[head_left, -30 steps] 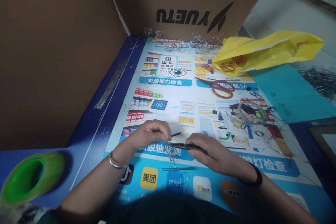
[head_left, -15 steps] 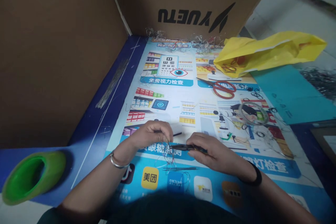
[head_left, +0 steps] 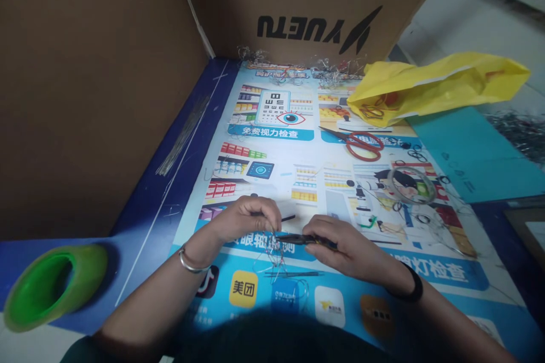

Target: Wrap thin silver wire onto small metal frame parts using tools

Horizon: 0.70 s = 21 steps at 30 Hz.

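Over the printed sheet (head_left: 281, 181), my left hand (head_left: 252, 216) pinches the top of a small bundle of thin wires (head_left: 276, 254) that hangs below the fingertips. My right hand (head_left: 332, 238) is wrapped round dark-jawed pliers (head_left: 304, 239), whose tip reaches left to the wires just under my left fingers. Whether the jaws are closed on a wire is too small to tell. Several thin dark rods (head_left: 293, 274) lie on the sheet nearer to me. A short dark stick (head_left: 288, 218) shows beside my left fingertips.
Red-handled scissors (head_left: 361, 144), a clear ring-shaped coil (head_left: 411, 184) and dark loops lie to the right, near a yellow bag (head_left: 438, 91). Straight wires (head_left: 183, 136) lie at left, a green tape roll (head_left: 55, 286) at front left. Cardboard walls (head_left: 315, 5) stand behind and left.
The hanging wires have shifted slightly beneath my left fingers. Both hands and the pliers stay almost in the same place.
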Tool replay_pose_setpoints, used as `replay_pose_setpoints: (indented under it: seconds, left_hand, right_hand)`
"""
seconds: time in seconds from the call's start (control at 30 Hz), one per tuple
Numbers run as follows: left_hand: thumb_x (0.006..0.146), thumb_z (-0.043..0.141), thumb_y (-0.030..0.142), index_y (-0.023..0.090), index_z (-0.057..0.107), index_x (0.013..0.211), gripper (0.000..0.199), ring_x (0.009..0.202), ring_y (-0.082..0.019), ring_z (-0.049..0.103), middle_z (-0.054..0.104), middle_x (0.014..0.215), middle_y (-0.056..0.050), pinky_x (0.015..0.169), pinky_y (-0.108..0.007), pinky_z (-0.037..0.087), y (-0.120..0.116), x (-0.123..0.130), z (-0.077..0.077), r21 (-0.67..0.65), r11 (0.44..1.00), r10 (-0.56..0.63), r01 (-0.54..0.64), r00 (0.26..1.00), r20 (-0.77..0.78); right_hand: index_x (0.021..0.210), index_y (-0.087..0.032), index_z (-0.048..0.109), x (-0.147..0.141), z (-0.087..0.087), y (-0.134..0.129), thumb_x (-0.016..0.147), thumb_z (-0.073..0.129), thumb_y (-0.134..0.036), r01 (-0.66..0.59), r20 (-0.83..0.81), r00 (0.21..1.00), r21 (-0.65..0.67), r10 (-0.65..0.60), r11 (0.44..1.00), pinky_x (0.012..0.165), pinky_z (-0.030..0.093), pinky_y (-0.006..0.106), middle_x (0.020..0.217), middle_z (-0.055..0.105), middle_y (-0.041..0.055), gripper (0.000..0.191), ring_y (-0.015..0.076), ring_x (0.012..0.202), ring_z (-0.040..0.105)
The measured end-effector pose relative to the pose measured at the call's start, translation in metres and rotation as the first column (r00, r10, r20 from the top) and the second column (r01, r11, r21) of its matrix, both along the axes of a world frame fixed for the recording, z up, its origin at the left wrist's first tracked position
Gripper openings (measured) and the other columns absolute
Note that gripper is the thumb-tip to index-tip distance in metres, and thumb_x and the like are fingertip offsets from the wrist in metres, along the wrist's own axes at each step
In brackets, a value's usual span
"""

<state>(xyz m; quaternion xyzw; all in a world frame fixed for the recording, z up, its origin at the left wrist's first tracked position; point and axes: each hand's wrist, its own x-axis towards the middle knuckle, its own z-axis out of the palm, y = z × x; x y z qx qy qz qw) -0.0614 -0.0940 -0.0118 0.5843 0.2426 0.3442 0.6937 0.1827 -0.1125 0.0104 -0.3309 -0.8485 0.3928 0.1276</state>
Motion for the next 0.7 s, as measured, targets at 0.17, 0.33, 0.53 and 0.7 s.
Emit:
replay_pose_setpoints:
  seconds: [0.17,0.33,0.53,0.7]
  left_hand:
    - [0.076,0.065,0.03,0.015,0.067,0.072,0.016,0.071,-0.012,0.057,0.063,0.072,-0.005,0.067,-0.025,0.046,-0.0005,0.0001,-0.0002,-0.014,1.0,0.004,-0.005,1.0,-0.012]
    - [0.077,0.065,0.027,0.014,0.067,0.074,0.014,0.072,-0.012,0.058,0.063,0.073,-0.005,0.067,-0.026,0.046,-0.0005,-0.0005,-0.0014,-0.004,1.0,-0.01,0.01,1.0,0.004]
    - [0.079,0.063,0.023,0.016,0.068,0.076,0.01,0.072,-0.012,0.058,0.063,0.073,-0.005,0.068,-0.026,0.046,0.0003,0.0001,-0.0004,0.027,0.999,-0.022,0.022,1.0,0.006]
    - [0.079,0.063,0.023,0.017,0.068,0.076,0.009,0.072,-0.012,0.057,0.063,0.073,-0.004,0.067,-0.025,0.046,0.0001,-0.0004,-0.0003,0.049,0.999,-0.014,0.014,1.0,0.001]
  right_hand:
    - [0.091,-0.018,0.056,-0.0009,-0.0008,-0.0001,0.088,0.046,-0.031,-0.012,-0.011,1.0,-0.005,0.012,1.0,0.068,0.041,0.027,0.083,0.06,0.0054,0.017,0.0156,0.077,0.053]
    - [0.091,-0.017,0.056,-0.0023,0.0002,-0.0004,0.087,0.047,-0.03,-0.019,-0.008,1.0,-0.017,0.019,1.0,0.068,0.04,0.026,0.083,0.06,0.0049,0.016,0.015,0.077,0.053]
    - [0.09,-0.017,0.058,-0.0021,-0.0035,-0.0004,0.087,0.047,-0.031,-0.028,0.026,0.999,0.002,0.028,1.0,0.064,0.038,0.025,0.079,0.06,0.0041,0.017,0.0138,0.072,0.053]
    - [0.089,-0.017,0.058,-0.0028,-0.007,-0.0006,0.088,0.046,-0.031,-0.026,0.046,0.999,0.027,0.025,0.999,0.063,0.038,0.025,0.078,0.061,0.0042,0.019,0.0138,0.071,0.053]
